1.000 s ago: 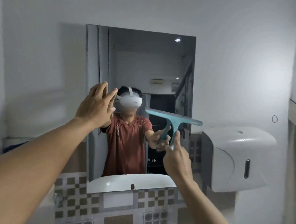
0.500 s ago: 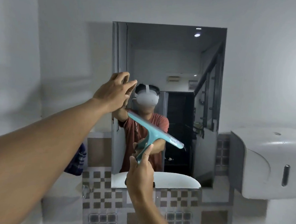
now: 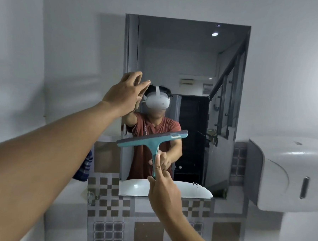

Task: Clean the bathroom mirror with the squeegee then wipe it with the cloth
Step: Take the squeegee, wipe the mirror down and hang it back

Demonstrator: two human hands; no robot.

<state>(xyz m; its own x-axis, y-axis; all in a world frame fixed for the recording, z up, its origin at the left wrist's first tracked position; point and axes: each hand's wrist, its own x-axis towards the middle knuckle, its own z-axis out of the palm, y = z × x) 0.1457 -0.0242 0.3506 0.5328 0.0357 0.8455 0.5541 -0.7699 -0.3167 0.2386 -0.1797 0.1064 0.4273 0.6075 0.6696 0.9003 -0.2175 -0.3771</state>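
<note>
The rectangular wall mirror [image 3: 185, 53] hangs straight ahead and reflects a person in a red shirt. My right hand [image 3: 162, 190] grips the handle of a teal squeegee [image 3: 151, 140], whose blade lies almost level across the mirror's lower middle, right end slightly higher. My left hand [image 3: 125, 92] is raised at the mirror's left edge, fingers together and slightly bent, holding nothing. A blue checked cloth [image 3: 85, 165] peeks out behind my left forearm, left of the mirror.
A white wall-mounted dispenser [image 3: 288, 175] juts out right of the mirror. Brown and grey checked tiles [image 3: 106, 196] run below it. A white basin shows only as a reflection at the mirror's bottom.
The squeegee blade has swung from a steep tilt down to the right to nearly level and sits lower right on the glass. My left hand stays at the mirror's left edge.
</note>
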